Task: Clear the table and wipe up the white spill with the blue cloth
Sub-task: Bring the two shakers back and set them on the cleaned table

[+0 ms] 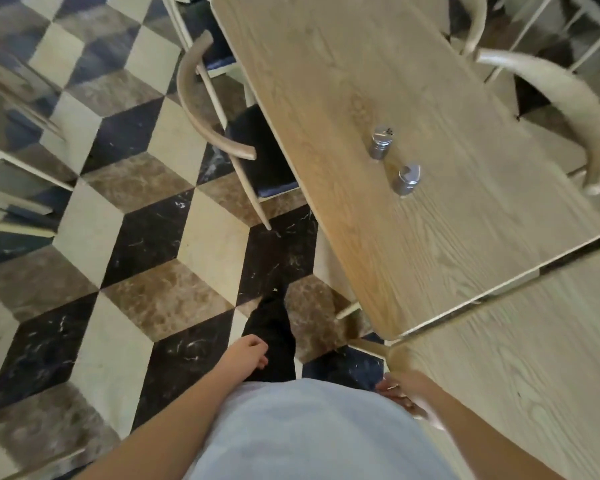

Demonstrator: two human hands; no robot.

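On the right of the head view we see a long wooden table (326, 81) with a pale grain, and on its bare top stand two small metal shakers, well apart from its edges: the farther shaker (381, 143) has a perforated lid, and the nearer shaker (408, 179) stands just beside it, not touching. Both are upright. We see no cloth and no white spill on the part of the table that shows. A second table (534, 358) of the same wood butts against the first one's near end, with a thin gap between them. A curved-back chair (201, 109) with a dark seat is tucked in along the table's left side, and another chair (568, 98) shows on the far right side. The floor (136, 237) is tiled in a cube pattern of cream, brown and black. Our left hand (248, 349) hangs over the floor in front of a dark trouser leg (274, 337), its fingers loosely curled and nothing in it. Our right hand (400, 393) is blurred near the corner of the second table; its fingers look partly spread and it appears empty, though we cannot tell whether it touches the wood. A light blue shirt (309, 434) fills the lower middle.
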